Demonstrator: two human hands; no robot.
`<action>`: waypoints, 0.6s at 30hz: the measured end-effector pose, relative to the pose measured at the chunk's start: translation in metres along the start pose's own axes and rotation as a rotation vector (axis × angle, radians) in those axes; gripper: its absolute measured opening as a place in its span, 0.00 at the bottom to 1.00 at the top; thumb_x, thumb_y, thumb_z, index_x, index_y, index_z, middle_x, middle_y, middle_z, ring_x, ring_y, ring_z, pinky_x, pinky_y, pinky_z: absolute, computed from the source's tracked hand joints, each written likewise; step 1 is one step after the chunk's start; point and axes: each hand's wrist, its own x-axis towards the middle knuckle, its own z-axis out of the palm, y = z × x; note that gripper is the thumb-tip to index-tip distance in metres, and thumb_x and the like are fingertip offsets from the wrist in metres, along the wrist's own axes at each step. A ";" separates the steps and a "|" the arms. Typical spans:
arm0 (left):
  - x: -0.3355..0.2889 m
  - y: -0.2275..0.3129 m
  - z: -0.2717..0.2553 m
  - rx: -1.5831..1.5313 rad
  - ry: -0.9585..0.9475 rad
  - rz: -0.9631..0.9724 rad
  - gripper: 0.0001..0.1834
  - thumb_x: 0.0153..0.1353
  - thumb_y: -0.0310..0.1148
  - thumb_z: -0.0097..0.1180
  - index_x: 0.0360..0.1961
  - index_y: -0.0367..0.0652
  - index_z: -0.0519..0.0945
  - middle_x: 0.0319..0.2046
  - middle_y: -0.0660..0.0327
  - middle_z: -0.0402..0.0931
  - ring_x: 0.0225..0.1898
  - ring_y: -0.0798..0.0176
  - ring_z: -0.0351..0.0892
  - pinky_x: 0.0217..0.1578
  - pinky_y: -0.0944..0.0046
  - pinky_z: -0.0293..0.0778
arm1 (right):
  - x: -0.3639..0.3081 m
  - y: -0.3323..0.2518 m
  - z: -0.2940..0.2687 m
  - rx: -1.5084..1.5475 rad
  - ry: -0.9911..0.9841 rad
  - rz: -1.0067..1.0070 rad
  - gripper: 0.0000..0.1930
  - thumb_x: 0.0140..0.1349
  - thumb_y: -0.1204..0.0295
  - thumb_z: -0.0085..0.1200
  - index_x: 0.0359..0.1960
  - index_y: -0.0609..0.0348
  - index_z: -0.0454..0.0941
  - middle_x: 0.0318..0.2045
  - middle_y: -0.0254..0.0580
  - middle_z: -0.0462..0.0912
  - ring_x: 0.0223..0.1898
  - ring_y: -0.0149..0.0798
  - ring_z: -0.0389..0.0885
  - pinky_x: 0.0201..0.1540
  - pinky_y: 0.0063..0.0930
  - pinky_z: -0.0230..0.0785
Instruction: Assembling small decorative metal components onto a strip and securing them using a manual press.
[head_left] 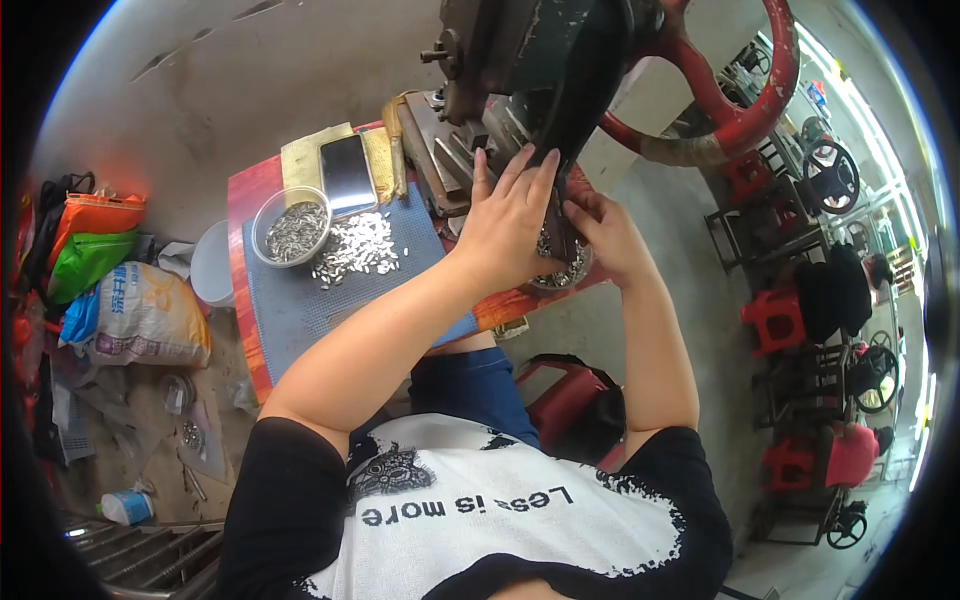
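My left hand reaches to the base of a dark, worn hand press, its fingers stretched out and slightly apart against the machine. Close beside it, my right hand has its fingers curled together next to a dark metal bar; whatever lies between the fingertips is hidden. Under both hands stands a clear bowl with small metal pieces, partly covered by the left hand. To the left, a loose pile of shiny oval metal pieces lies on a blue mat, beside a clear round tub of thin metal pieces.
A phone lies behind the tub. The press's red handwheel rises at the upper right. A plastic sack and bags stand on the floor at left. Red stools, other presses and people are along the right.
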 end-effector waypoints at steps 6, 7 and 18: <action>-0.010 0.016 -0.032 0.086 -0.037 -0.115 0.67 0.33 0.47 0.80 0.71 0.33 0.53 0.63 0.48 0.65 0.72 0.49 0.56 0.72 0.37 0.36 | -0.008 0.011 -0.013 -0.312 0.092 -0.019 0.16 0.69 0.67 0.55 0.45 0.72 0.79 0.35 0.40 0.85 0.35 0.30 0.80 0.41 0.26 0.70; -0.017 0.012 -0.043 0.117 -0.057 -0.200 0.66 0.34 0.48 0.80 0.71 0.33 0.53 0.64 0.47 0.64 0.72 0.49 0.55 0.73 0.37 0.36 | -0.004 0.012 -0.013 -0.146 0.048 0.072 0.15 0.70 0.67 0.53 0.46 0.71 0.79 0.36 0.40 0.85 0.36 0.30 0.80 0.42 0.26 0.70; -0.087 -0.055 -0.070 0.349 -0.497 -0.424 0.46 0.47 0.55 0.71 0.61 0.35 0.71 0.64 0.47 0.67 0.74 0.46 0.51 0.68 0.26 0.44 | -0.005 0.018 -0.002 0.701 -0.128 0.210 0.12 0.73 0.68 0.50 0.47 0.64 0.77 0.37 0.35 0.84 0.36 0.30 0.81 0.39 0.27 0.75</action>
